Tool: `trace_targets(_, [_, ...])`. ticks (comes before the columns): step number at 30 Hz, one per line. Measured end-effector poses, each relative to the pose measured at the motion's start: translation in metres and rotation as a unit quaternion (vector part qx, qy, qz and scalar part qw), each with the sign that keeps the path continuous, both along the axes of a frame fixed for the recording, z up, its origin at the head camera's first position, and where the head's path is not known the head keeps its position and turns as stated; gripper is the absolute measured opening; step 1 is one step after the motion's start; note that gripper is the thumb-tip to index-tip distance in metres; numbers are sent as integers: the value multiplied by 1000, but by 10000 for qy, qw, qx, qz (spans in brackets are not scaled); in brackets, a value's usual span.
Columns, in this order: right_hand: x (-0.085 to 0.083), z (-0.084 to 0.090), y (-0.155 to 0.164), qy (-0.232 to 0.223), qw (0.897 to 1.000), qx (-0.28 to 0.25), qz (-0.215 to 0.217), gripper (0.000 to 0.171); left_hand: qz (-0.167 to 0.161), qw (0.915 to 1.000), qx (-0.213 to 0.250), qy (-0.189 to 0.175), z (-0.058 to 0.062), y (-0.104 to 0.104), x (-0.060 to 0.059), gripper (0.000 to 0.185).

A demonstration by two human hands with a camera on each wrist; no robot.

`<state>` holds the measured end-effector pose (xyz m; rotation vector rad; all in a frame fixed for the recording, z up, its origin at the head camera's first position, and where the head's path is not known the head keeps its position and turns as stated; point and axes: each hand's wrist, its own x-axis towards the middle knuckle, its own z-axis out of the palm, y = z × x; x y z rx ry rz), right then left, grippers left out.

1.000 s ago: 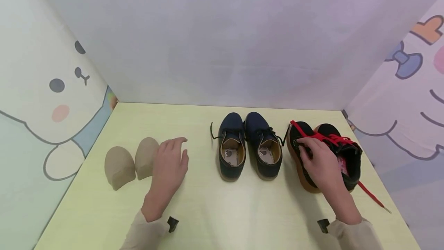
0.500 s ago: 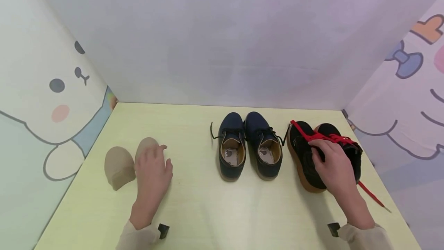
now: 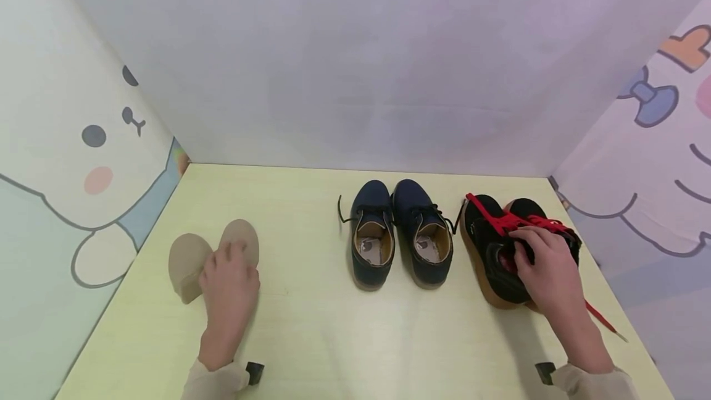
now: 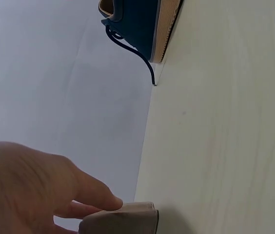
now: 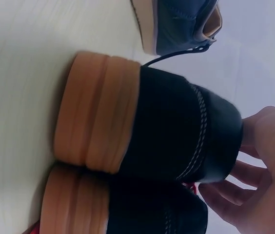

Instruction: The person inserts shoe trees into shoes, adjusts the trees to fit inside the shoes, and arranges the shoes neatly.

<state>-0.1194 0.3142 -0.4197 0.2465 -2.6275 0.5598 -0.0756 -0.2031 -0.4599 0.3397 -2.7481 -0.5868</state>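
Note:
In the head view, my left hand (image 3: pixel 230 283) grips the right one of two beige, rounded shoe-shaped pieces. The left wrist view shows my thumb over the top edge of this piece (image 4: pixel 123 219), the other fingers partly hidden behind it. Its mate (image 3: pixel 186 261) lies just to the left. My right hand (image 3: pixel 550 267) is over the black shoes, fingers loosely bent and the thumb apart from them. Between the hand and the navy pair sits the left black shoe (image 3: pixel 489 267), with red laces; the right black shoe (image 5: pixel 152 204) is partly covered by my hand in the head view.
A navy left shoe (image 3: pixel 370 199) and navy right shoe (image 3: pixel 411 199) stand side by side mid-table, black laces loose. A red lace (image 3: pixel 605 320) trails toward the table's right edge. Behind the table (image 3: pixel 333 338) hangs a pale backdrop (image 3: pixel 355 79).
My left hand has moved left onto the right beige piece. My right hand has shifted rightward across the black shoes, uncovering the left one's opening. The navy shoes stay put.

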Motion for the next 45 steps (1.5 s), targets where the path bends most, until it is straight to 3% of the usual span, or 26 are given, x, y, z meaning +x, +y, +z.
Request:
trace_targets(11, [-3,-7,11,238,9996,150,1,26,-56,9990,409,-194,-4,-5,2,41])
trace_targets(17, [-8,-11,11,392,9992,30,33,25,-164,9977,652,64,-6,-7,4,39])
trace_targets(27, [-11,-11,6,529,9986,7,-93,21,-82,9968,777,187,-2,-8,9,38])
trace_targets(45, [-12,-11,-6,111,9954,-224,-921,17,-199,9959,643,603,13,3,12,40])
